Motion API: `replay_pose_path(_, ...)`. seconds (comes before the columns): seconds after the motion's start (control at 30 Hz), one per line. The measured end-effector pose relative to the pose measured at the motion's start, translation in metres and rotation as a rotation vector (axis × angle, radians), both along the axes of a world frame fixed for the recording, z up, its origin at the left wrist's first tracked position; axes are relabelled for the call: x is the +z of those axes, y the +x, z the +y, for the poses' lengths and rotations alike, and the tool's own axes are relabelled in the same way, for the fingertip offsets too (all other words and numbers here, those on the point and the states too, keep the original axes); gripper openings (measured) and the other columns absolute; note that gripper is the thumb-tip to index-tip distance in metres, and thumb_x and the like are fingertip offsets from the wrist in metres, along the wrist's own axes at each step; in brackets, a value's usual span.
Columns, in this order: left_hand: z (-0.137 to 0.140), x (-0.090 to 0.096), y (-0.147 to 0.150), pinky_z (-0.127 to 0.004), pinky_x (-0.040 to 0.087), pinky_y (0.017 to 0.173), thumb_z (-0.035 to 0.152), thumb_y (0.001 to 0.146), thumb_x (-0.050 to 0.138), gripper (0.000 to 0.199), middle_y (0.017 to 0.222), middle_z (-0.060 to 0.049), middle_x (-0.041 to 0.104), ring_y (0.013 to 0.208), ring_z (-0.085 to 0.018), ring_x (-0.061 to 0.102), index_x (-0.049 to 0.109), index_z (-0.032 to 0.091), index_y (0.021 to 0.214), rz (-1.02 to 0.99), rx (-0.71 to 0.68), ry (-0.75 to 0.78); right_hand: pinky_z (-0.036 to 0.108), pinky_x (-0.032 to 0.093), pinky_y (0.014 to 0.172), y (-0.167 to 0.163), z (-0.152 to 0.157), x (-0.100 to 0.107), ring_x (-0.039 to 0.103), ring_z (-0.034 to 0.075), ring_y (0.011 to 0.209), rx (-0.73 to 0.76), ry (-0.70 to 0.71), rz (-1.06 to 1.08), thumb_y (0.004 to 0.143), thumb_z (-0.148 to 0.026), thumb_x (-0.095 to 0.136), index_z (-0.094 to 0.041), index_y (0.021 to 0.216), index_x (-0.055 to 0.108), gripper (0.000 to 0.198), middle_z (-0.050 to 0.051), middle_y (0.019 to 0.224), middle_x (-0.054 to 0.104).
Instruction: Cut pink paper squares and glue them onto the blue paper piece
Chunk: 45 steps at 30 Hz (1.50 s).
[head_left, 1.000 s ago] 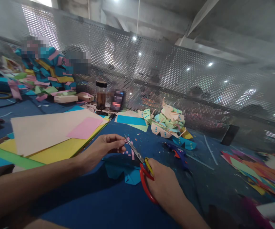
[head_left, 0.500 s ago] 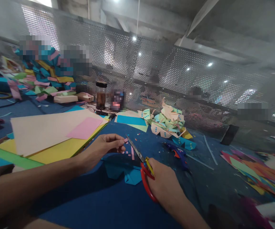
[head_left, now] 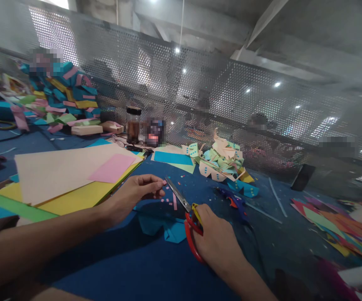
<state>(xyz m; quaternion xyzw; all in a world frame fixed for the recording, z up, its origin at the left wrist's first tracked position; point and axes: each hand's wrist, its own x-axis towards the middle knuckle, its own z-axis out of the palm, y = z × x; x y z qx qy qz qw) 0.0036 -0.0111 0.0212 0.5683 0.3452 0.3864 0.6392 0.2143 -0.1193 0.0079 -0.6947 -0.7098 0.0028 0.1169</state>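
Note:
My right hand (head_left: 216,236) is closed around the red and yellow handles of a pair of scissors (head_left: 181,196). The blades look nearly together and point up and left toward my left hand (head_left: 146,188). Between the thumb and fingertips of that hand is a tiny pink paper piece (head_left: 163,183). Below the blades lie a narrow pink paper strip (head_left: 175,201) and several small pink squares. A folded blue paper shape (head_left: 163,229) rests on the blue table in front of me, partly in shadow.
Paper sheets (head_left: 61,175) are stacked at left. Folded paper pieces (head_left: 221,156) form a pile behind, near a blue glue gun (head_left: 234,200). A lidded jar (head_left: 133,125) stands by the perforated screen (head_left: 174,83). Coloured paper (head_left: 337,225) lies at right; a paper heap (head_left: 64,98) rises back left.
The scissors have shifted slightly, and their tips now sit just right of the pink piece. My left hand keeps its pinch and has barely moved.

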Motion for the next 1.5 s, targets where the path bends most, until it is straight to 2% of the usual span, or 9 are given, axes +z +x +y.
replay_pose_path(0.23,0.0005,-0.0013,-0.001,-0.028,0.044,0.073,0.038,0.079,0.073,0.02,0.078,-0.004,0.07,0.074,-0.015,0.059,0.072,0.019,0.084,-0.014,0.005,-0.008,0.029,0.02,0.053,-0.0013,0.0006,-0.0001,0.065,0.019,0.068,0.004,-0.032,0.013,0.088,-0.025,0.05,-0.022,0.095,0.054,0.009,0.002,0.094,0.065)
replay_pose_path(0.47,-0.0014,-0.0002,-0.0002,-0.027,0.043,0.071,0.038,0.078,0.074,0.019,0.076,-0.002,0.069,0.072,-0.014,0.058,0.07,0.019,0.08,-0.012,-0.021,-0.038,0.027,0.023,0.056,-0.0028,-0.0008,0.0016,0.064,0.019,0.072,0.017,-0.054,0.087,0.087,-0.022,0.051,-0.023,0.094,0.055,0.008,0.001,0.092,0.067)
replay_pose_path(0.7,-0.0019,0.0001,-0.0004,-0.026,0.042,0.071,0.038,0.079,0.073,0.02,0.076,-0.002,0.069,0.073,-0.014,0.058,0.069,0.019,0.081,-0.014,-0.039,-0.052,0.026,0.023,0.055,-0.0038,-0.001,0.005,0.062,0.019,0.07,0.003,-0.073,0.113,0.087,-0.024,0.051,-0.022,0.089,0.055,0.005,0.001,0.083,0.067)
replay_pose_path(1.5,-0.0006,-0.0011,0.0002,-0.026,0.043,0.072,0.037,0.078,0.073,0.02,0.076,-0.003,0.069,0.074,-0.014,0.058,0.069,0.018,0.081,-0.008,-0.04,-0.044,0.026,0.024,0.054,-0.0016,0.0011,-0.0009,0.061,0.019,0.066,0.013,-0.039,0.09,0.086,-0.026,0.05,-0.022,0.083,0.054,0.006,0.001,0.079,0.066)
